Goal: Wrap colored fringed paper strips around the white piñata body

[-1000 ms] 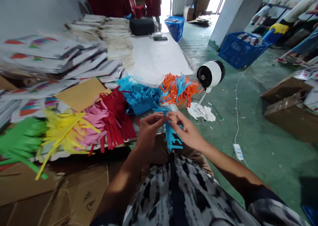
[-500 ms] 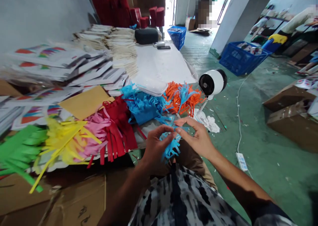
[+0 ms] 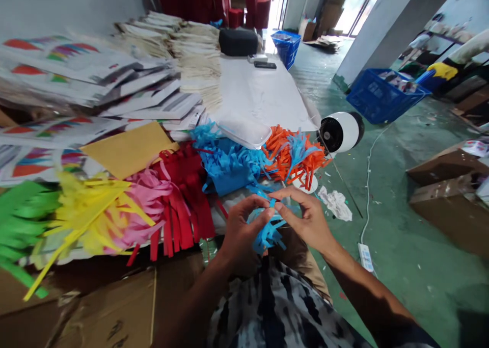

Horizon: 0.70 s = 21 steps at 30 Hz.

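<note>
Light blue fringed paper [image 3: 267, 236] hangs in front of my lap, pinched at its top between both hands. My left hand [image 3: 244, 225] is closed, thumb and index finger on the paper's upper end. From the other side my right hand [image 3: 305, 215] pinches the same end, fingertips close to the left ones. Just beyond my hands lie a blue fringed paper pile [image 3: 229, 169] and an orange fringed paper pile [image 3: 294, 154] with blue strips on top. Red [image 3: 187, 200], pink [image 3: 145, 200], yellow [image 3: 87, 215] and green [image 3: 26, 220] fringed papers line the table's near edge.
Printed sheets [image 3: 95, 88] are stacked at left, behind a tan envelope [image 3: 130, 149]. A clear plastic lid [image 3: 244, 131] and a phone [image 3: 265, 64] rest on the white table [image 3: 263, 93]. Right of it stand a white fan [image 3: 340, 131], a blue crate [image 3: 385, 96] and cardboard boxes [image 3: 451, 190].
The view has tilted and shifted slightly, so the table things sit elsewhere in the picture. Both hands still pinch the blue paper, with small finger movements. A thin stick now shows beside the fan.
</note>
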Each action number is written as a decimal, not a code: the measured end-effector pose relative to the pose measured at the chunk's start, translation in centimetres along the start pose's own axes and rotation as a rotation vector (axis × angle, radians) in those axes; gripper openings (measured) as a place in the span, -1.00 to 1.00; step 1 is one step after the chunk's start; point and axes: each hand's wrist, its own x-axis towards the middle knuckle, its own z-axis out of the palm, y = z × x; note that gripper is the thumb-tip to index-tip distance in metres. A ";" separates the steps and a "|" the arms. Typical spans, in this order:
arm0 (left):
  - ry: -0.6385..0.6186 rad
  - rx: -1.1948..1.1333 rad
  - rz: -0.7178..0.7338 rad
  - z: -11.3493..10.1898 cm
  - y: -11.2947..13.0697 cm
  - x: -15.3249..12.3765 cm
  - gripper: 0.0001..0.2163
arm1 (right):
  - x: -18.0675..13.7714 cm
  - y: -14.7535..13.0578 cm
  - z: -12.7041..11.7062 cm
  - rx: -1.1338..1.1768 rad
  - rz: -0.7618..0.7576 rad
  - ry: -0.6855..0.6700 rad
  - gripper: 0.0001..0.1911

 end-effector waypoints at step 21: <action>0.084 0.082 -0.015 0.0 -0.6 -0.8 -0.89 | -0.2 0.0 1.8 0.062 0.172 0.050 -0.81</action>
